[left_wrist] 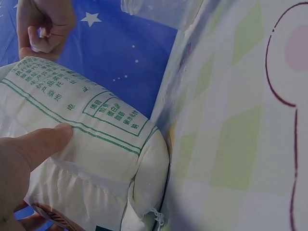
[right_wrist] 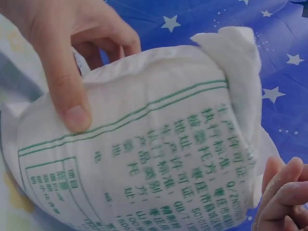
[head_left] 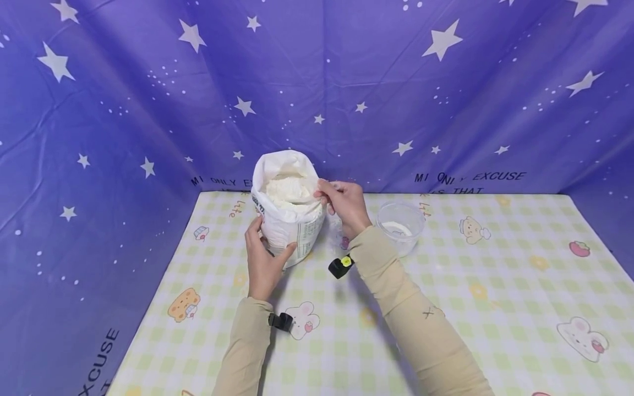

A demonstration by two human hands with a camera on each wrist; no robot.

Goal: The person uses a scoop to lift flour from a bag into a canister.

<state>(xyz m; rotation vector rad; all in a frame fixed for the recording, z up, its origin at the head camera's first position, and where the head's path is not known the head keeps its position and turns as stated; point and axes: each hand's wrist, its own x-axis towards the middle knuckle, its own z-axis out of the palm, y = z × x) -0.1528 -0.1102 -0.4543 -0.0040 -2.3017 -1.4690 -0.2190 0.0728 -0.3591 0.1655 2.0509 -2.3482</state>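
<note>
A white bag of flour [head_left: 297,231] with green print stands tilted and open at the table's back. My left hand [head_left: 267,256] grips its lower side; the left thumb [left_wrist: 41,144] lies across the front panel. At the bag's right rim is my right hand [head_left: 344,203], fingers curled and pinched together. A raised heap of flour [head_left: 289,188] in the mouth has a dark gap under it, apparently on a scoop-like thing in that hand; its handle is hidden. In the right wrist view, the right fingers [right_wrist: 284,197] sit beside the rim.
A clear round plastic tub [head_left: 413,220] with a little white powder stands to the right, behind the right forearm. The table has a checked cloth [head_left: 495,341]. A blue starry curtain [head_left: 376,137] hangs close behind the bag.
</note>
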